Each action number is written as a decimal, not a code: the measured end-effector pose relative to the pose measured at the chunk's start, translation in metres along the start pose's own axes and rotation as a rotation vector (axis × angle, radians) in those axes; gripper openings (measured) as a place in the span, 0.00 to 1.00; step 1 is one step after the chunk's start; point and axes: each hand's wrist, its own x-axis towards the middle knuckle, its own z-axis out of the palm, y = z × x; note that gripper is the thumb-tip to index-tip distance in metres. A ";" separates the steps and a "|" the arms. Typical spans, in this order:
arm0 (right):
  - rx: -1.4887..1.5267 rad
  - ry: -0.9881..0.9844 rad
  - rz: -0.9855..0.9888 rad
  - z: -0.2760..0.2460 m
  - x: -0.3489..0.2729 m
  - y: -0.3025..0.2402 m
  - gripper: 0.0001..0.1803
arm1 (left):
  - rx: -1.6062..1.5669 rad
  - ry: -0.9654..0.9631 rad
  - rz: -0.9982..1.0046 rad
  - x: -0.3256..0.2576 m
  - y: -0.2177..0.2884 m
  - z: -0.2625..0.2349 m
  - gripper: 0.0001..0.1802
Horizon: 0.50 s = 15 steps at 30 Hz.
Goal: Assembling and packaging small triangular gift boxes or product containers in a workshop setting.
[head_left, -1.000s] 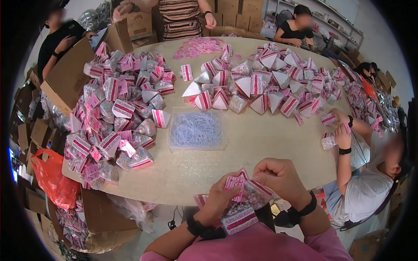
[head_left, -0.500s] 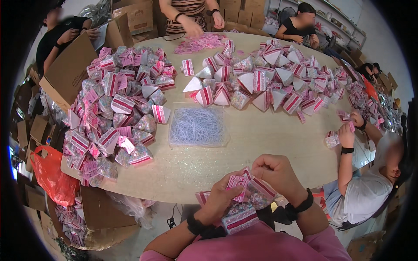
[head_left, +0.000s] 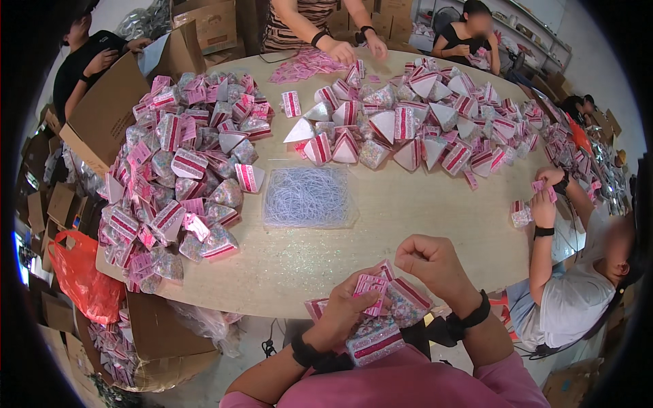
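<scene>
In front of my chest, my left hand (head_left: 338, 309) is closed around a small bunch of glittery cake-slice ornaments (head_left: 375, 343) with pink and white bands. Its thumb presses a pink printed card (head_left: 371, 291) against them. Just above and to the right, my right hand (head_left: 434, 266) is raised with thumb and fingertips pinched together, apart from the bunch. Whatever lies in that pinch is too fine to make out. Beyond my hands, a clear shallow tray (head_left: 353, 219) holds a tangle of thin white string loops (head_left: 306, 196).
Piles of cake-slice ornaments lie at the left (head_left: 173, 170) and far right (head_left: 442, 115) of the table (head_left: 286, 272). Pink cards (head_left: 306, 66) are heaped at the far edge. A red plastic bag (head_left: 85, 275) and cartons (head_left: 166, 333) stand left. Several co-workers sit or stand around.
My right hand has lifted slightly up, away from the bunch. My left hand keeps its hold. Across the table, a co-worker's hands have moved right, off the card heap.
</scene>
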 end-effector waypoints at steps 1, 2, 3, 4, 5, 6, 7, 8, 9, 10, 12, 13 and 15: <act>0.001 -0.013 0.008 0.000 0.000 -0.001 0.05 | -0.002 0.005 -0.002 0.000 0.000 -0.001 0.22; 0.002 -0.026 0.017 0.000 -0.001 -0.002 0.05 | -0.005 0.009 -0.005 0.001 0.000 -0.001 0.22; 0.005 -0.040 0.021 -0.001 -0.003 -0.002 0.05 | -0.004 0.015 -0.005 0.001 -0.001 0.000 0.22; -0.002 -0.045 0.002 -0.001 -0.005 -0.001 0.05 | -0.002 0.026 -0.007 0.000 -0.001 0.001 0.22; -0.008 -0.050 -0.017 -0.001 -0.006 0.001 0.04 | 0.000 0.036 -0.009 0.000 -0.001 0.003 0.22; -0.017 -0.055 -0.033 0.000 -0.007 0.001 0.03 | -0.001 0.045 -0.013 -0.001 0.000 0.003 0.22; -0.081 -0.061 -0.069 0.001 -0.008 0.000 0.04 | -0.003 0.044 -0.010 -0.001 0.000 0.003 0.23; -0.144 -0.067 -0.105 0.002 -0.008 -0.001 0.05 | -0.005 0.043 -0.007 -0.002 0.000 0.003 0.23; -0.208 -0.070 -0.138 0.002 -0.009 0.000 0.06 | -0.007 0.039 -0.007 -0.001 0.000 0.003 0.23; -0.246 -0.073 -0.148 0.002 -0.010 -0.002 0.05 | -0.008 0.038 -0.011 -0.001 0.000 0.003 0.23; -0.320 -0.079 -0.167 0.003 -0.012 -0.004 0.05 | -0.010 0.034 -0.018 0.000 0.000 0.003 0.23; -0.338 -0.086 -0.197 0.002 -0.012 -0.004 0.05 | -0.009 0.026 -0.012 0.001 0.000 0.003 0.22; -0.369 -0.108 -0.265 0.001 -0.013 -0.004 0.05 | -0.004 0.016 0.005 0.000 -0.001 0.001 0.22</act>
